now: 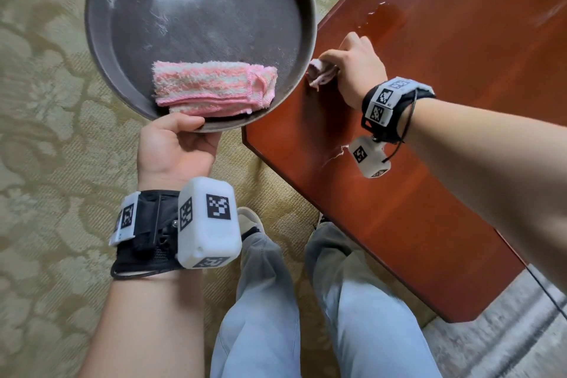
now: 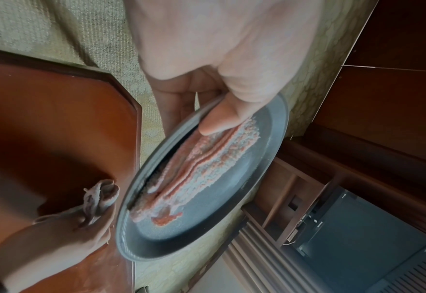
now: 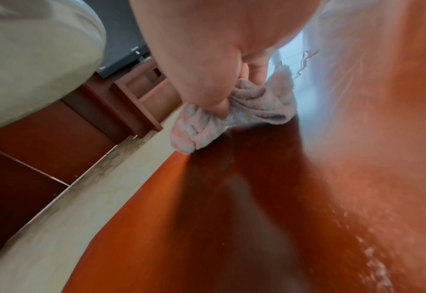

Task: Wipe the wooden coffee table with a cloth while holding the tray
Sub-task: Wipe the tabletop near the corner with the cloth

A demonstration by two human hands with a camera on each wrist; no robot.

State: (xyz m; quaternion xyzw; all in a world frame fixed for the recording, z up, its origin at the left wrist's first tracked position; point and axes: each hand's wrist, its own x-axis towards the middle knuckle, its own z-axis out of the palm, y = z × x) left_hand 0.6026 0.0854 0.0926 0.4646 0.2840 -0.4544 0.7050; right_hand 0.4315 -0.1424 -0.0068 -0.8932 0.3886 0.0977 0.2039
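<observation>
The cloth [image 1: 320,74] I wipe with is bunched in my right hand [image 1: 356,70], pressed onto the red-brown wooden bench [image 1: 429,101] right at its edge, at about two o'clock in the head view. My right arm comes in from four o'clock, wrist bent down, knuckles up; the fingers are curled tight around the wad, thumb [image 3: 217,103] pinching it from the side, with a loose end sticking out toward the tray. Past my knuckles, at one o'clock, a small wet patch [image 1: 383,14] shines on the wood.

The round dark tray [image 1: 101,49] sits at eleven o'clock, held off the bench over the carpet, its rim just overlapping the bench edge beside the cloth. My left forearm rises from six o'clock, palm turned up. My left hand [image 1: 175,147] grips the near rim: thumb [image 1: 181,124] hooked over the top of the lip, fingers curled underneath. In the left wrist view the thumb tip touches the folded pink-and-white towel [image 1: 211,87] that lies inside the tray against the near wall.

Below are my legs in pale jeans [image 1: 260,301] on a patterned beige carpet [image 1: 46,163].
</observation>
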